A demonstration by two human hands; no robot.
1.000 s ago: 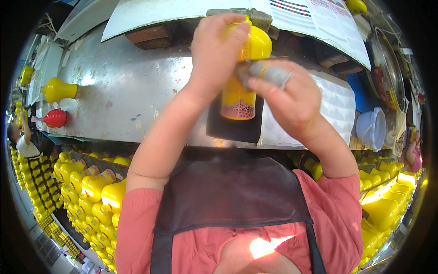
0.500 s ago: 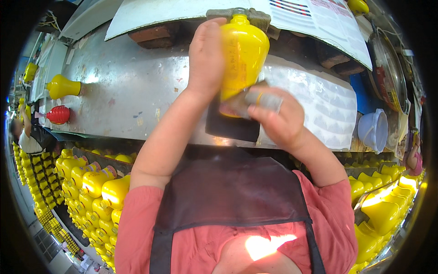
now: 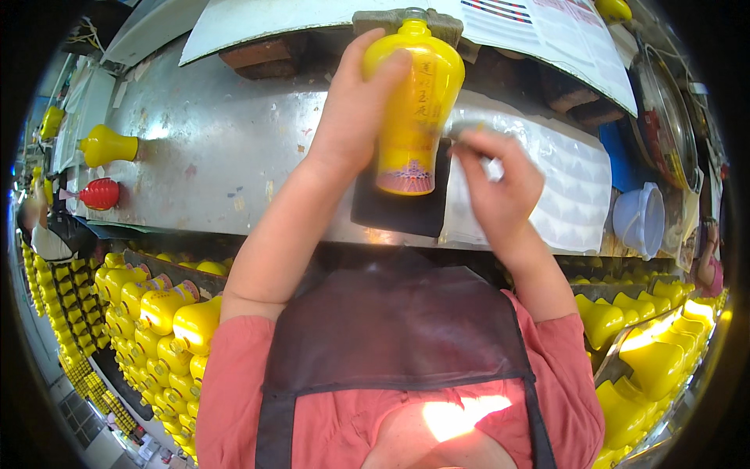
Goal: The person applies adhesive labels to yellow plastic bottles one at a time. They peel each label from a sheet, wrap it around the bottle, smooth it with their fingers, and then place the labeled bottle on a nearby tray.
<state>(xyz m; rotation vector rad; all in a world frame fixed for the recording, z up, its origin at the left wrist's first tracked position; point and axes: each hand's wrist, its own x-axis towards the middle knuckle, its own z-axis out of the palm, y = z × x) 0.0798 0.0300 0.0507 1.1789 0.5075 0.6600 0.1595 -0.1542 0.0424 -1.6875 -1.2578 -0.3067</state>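
A glossy yellow bottle (image 3: 428, 86) lies with its neck away from me and its base towards me. Dark lettering runs down its face, and a pink-and-purple patterned band circles its base. My left hand (image 3: 355, 109) holds it by the left side, thumb across the upper body. Under the neck is a worn grey block (image 3: 373, 21); a black pad (image 3: 402, 216) lies below the base end. Right of the bottle and apart from it, my right hand (image 3: 504, 176) is closed on a small scraper-like tool (image 3: 467, 126), smeared by motion.
A white decal sheet (image 3: 539, 180) lies at the right, beside a pale bucket (image 3: 639, 221). To the left stand another yellow bottle (image 3: 109, 146) and a red ribbed vessel (image 3: 100, 195). Racks of yellow bottles (image 3: 168, 313) flank me below the metal table (image 3: 226, 141). Other people work at both far edges.
My right hand has moved with the tool off the bottle's base to the right. My left hand has shifted its thumb onto the bottle's front, and the bottle is turned slightly, showing its lettering and band.
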